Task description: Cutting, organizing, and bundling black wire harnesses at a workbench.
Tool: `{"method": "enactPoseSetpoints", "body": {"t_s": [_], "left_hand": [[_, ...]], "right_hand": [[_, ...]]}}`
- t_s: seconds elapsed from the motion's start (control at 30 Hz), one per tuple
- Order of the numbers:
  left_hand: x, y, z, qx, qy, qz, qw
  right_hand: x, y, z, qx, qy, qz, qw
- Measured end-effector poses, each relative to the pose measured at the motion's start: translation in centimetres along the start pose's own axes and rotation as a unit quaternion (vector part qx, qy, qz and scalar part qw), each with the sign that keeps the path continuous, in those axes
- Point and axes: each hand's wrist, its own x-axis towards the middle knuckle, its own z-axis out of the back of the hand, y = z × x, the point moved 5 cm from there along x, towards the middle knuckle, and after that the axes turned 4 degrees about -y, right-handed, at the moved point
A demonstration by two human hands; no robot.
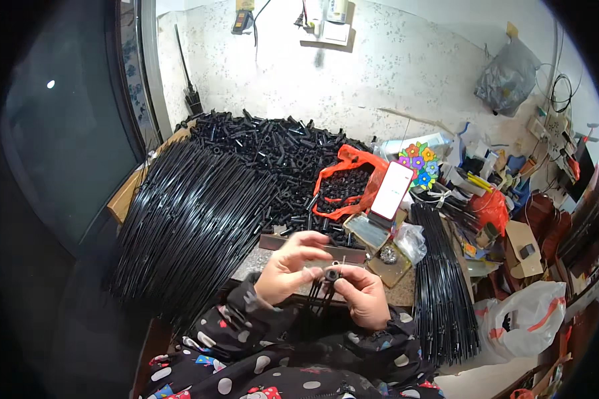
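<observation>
Between the thumb and fingers of my right hand (363, 296) is a small black round hub (331, 274) with a hole in its middle. Several thin black rods (318, 297) hang down from around it toward my lap. My left hand (289, 267) is just left of the hub, its fingers apart and slightly blurred. The left thumb tip lies close against the hub; whether it presses on it I cannot tell. A short thin metal piece (343, 261) sticks up beside the right fingertips.
Long black rods (193, 213) spread across the left, another bundle (439, 286) at right. Black tubular parts (266, 146) heap behind, beside a red bag (359, 159) of small black pieces. A phone (391, 189) stands right of it. A low metal bar (293, 247) edges the heap.
</observation>
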Motion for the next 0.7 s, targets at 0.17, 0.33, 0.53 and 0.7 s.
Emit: {"method": "enactPoseSetpoints", "body": {"t_s": [0.17, 0.33, 0.53, 0.7], "left_hand": [[-2.4, -2.6, -1.9, 0.274, -0.117, -0.168, 0.94], [-2.3, -0.3, -2.2, 0.114, -0.111, -0.02, 0.987], [-3.0, 1.1, -2.3, -0.169, -0.059, 0.145, 0.973], [-2.6, 0.6, -1.8, -0.192, 0.004, 0.134, 0.972]], "right_hand": [[-0.3, 0.7, 0.6, -0.035, -0.139, 0.113, 0.983], [-0.3, 0.3, 0.9, 0.008, -0.157, 0.129, 0.979], [0.0, 0.1, 1.0, 0.096, -0.076, 0.125, 0.985], [-0.9, 1.3, -0.8, -0.018, -0.057, 0.159, 0.985]]}}
